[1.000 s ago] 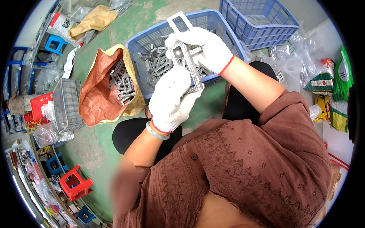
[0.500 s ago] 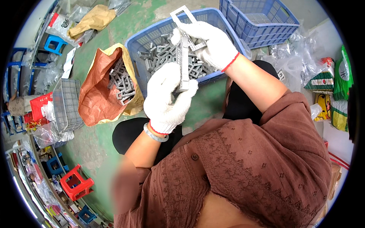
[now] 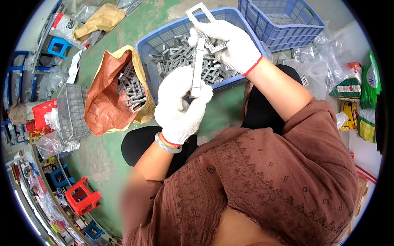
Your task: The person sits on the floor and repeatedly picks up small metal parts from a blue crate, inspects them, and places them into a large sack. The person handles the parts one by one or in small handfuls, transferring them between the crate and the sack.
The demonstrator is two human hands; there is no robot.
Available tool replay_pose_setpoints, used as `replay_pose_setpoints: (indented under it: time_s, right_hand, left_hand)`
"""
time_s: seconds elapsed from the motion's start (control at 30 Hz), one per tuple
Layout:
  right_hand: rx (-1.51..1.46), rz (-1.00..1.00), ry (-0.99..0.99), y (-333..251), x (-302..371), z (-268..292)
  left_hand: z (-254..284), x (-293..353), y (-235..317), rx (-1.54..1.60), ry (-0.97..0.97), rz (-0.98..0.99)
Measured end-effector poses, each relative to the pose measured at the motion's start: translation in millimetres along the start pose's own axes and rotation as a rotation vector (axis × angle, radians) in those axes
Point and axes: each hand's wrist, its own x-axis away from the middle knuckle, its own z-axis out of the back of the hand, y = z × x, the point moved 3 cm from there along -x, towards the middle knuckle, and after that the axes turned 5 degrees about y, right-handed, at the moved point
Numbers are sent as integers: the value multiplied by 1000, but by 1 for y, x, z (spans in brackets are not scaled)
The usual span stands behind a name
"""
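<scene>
Both my hands wear white knit gloves with red cuffs, raised over the near side of a blue plastic crate point(image 3: 150, 80). My left hand point(image 3: 176, 107) is closed on the lower end of a long grey metal piece point(image 3: 198, 67), seen edge-on and nearly upright. My right hand point(image 3: 237, 46) grips a rectangular grey metal frame point(image 3: 208, 12), whose open far end sticks out past the fingers. Its fingertips lie close to the upper end of the left hand's piece; whether they touch it cannot be made out. Many similar metal frames point(image 3: 174, 57) lie jumbled in the crate.
Left of the crate stands an open woven sack point(image 3: 101, 100) with more metal frames point(image 3: 132, 87) inside. Another blue crate point(image 3: 283, 35) sits at the far right, by clear plastic bags point(image 3: 316, 61). A grey basket point(image 3: 74, 110) and a red stool point(image 3: 83, 196) are on the left.
My right hand has shifted slightly right with its frame. The piece in my left hand has turned a little, showing its narrow flat edge more squarely. My left hand has hardly moved.
</scene>
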Motion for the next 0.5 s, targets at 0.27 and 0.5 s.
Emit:
replay_pose_setpoints:
  time_s: [0.27,0.5]
  right_hand:
    - [-12,-1,-14,2,-4,4]
    - [3,-29,-14,0,-3,5]
  left_hand:
    - [4,-1,1,41,-12,306]
    - [7,-2,0,297,114,490]
